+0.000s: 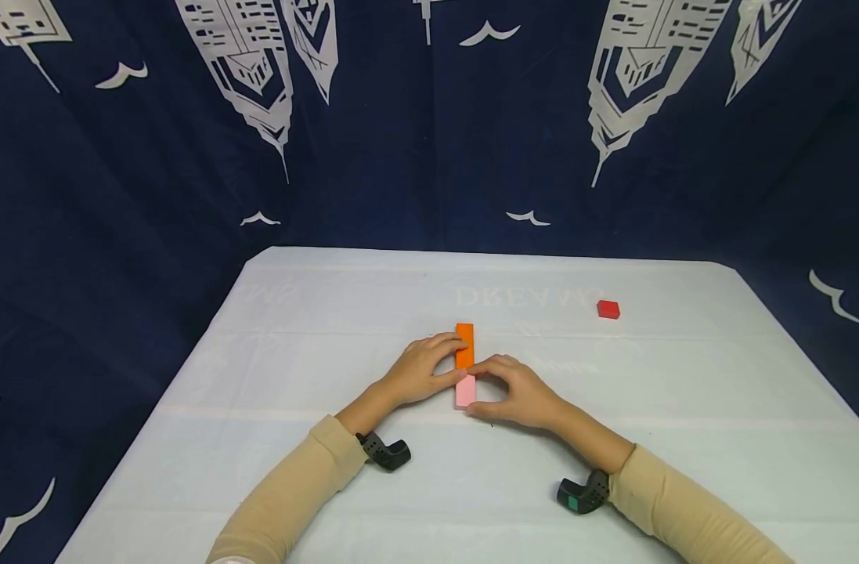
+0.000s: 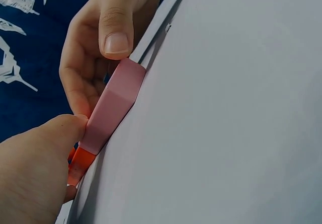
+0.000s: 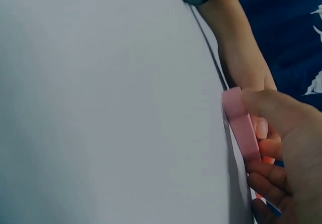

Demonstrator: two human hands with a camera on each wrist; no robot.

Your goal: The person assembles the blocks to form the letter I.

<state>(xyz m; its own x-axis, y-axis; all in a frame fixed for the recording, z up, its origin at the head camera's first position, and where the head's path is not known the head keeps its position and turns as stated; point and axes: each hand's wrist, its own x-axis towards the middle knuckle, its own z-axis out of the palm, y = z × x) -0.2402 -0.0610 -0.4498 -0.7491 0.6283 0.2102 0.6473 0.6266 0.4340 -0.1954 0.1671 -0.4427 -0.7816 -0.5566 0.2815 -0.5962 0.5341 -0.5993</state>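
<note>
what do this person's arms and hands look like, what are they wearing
Both arms wear tan long sleeves: the left sleeve and the right sleeve end near the wrists. Each wrist carries a bent black device, one left, one right; the right one has a small green patch. The left hand and right hand are bare, without gloves.

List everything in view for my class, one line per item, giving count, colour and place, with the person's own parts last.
Table: 1, white, centre
Backdrop: 1, navy with white print, behind table
Pink block: 1, pink, mid-table
Orange block: 1, orange, against pink block's far end
Red block: 1, red, table's far right
Wrist cameras: 2, black, one each side
Sleeves: 2, tan, one each side
Left grip: 1, bare, touching both pink and orange blocks
Right grip: 1, bare, holding pink block
</note>
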